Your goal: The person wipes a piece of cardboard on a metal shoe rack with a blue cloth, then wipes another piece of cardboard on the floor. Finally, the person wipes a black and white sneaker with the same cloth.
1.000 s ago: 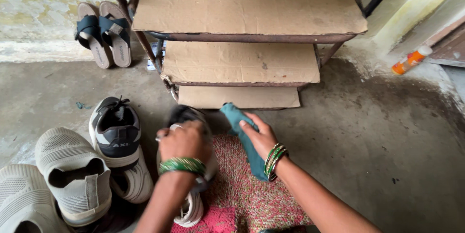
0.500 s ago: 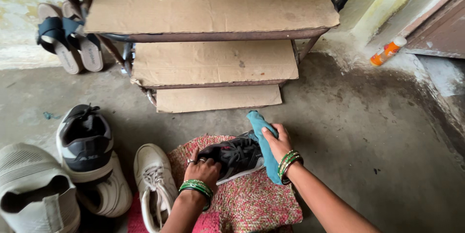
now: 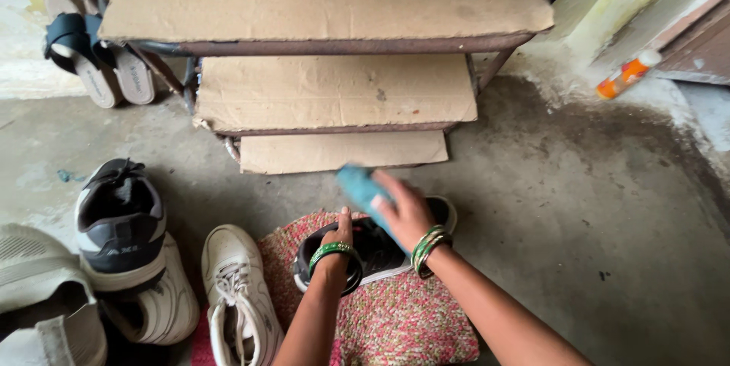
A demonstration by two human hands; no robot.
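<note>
A black sneaker (image 3: 378,250) with a white sole lies on a round pink and red woven mat (image 3: 395,313). My left hand (image 3: 342,227) reaches into its opening and holds it by the heel end. My right hand (image 3: 403,210) is over the toe end, shut on a teal cloth (image 3: 359,185) that looks blurred. Both wrists carry green bangles.
A metal rack with cardboard-covered shelves (image 3: 327,1) stands just beyond the mat. A white sneaker (image 3: 236,290), a black and white shoe (image 3: 122,218) and grey slip-ons (image 3: 38,297) lie at left. Sandals (image 3: 91,54) lean at the wall. An orange bottle (image 3: 627,74) lies at right.
My left hand brought the black sneaker onto the mat and turned it, then slid into its opening. My right hand moved the teal cloth across the toe end.
</note>
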